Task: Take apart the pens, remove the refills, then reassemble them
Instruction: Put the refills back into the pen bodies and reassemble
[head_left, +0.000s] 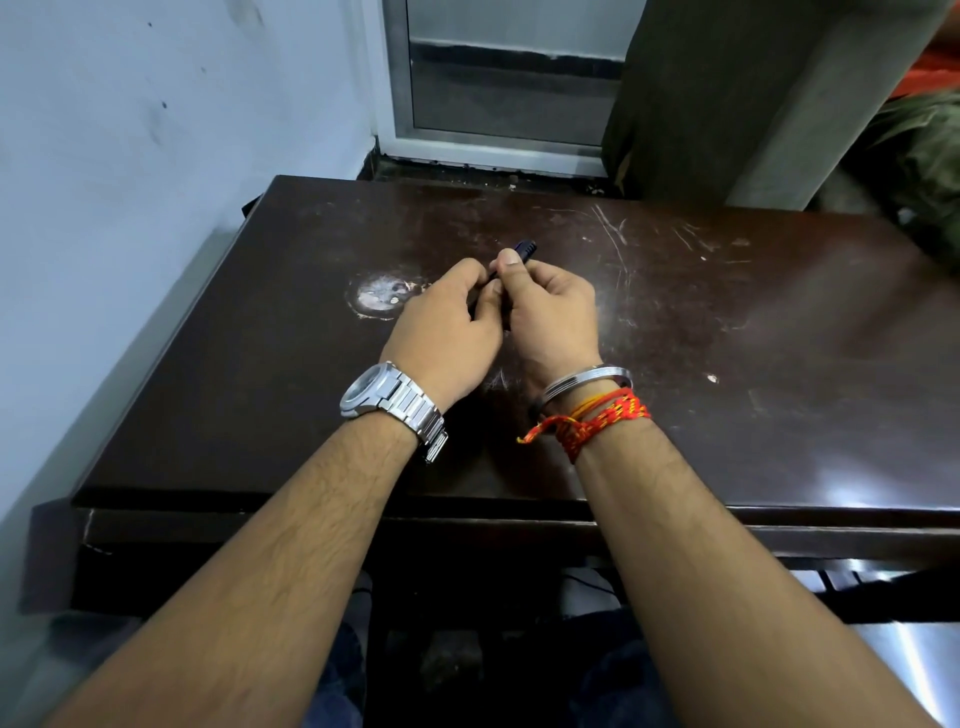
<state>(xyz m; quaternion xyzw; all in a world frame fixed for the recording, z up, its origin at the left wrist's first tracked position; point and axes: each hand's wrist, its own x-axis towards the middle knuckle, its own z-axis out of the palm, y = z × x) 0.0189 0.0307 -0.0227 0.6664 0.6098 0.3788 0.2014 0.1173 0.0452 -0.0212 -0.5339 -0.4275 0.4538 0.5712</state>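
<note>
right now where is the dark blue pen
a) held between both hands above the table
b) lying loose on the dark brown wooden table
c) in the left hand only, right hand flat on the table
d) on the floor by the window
a, the dark blue pen is pinched by the left hand and the right hand, its end poking out past the fingers above the dark brown wooden table.

L hand (447, 332) & R hand (550, 317) together, fingers curled.

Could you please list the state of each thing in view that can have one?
pen: held over the table by both hands, dark end poking out, the rest hidden.
left hand: closed around the pen.
right hand: closed around the pen.
table: dark top scratched, with a worn pale patch.
</note>
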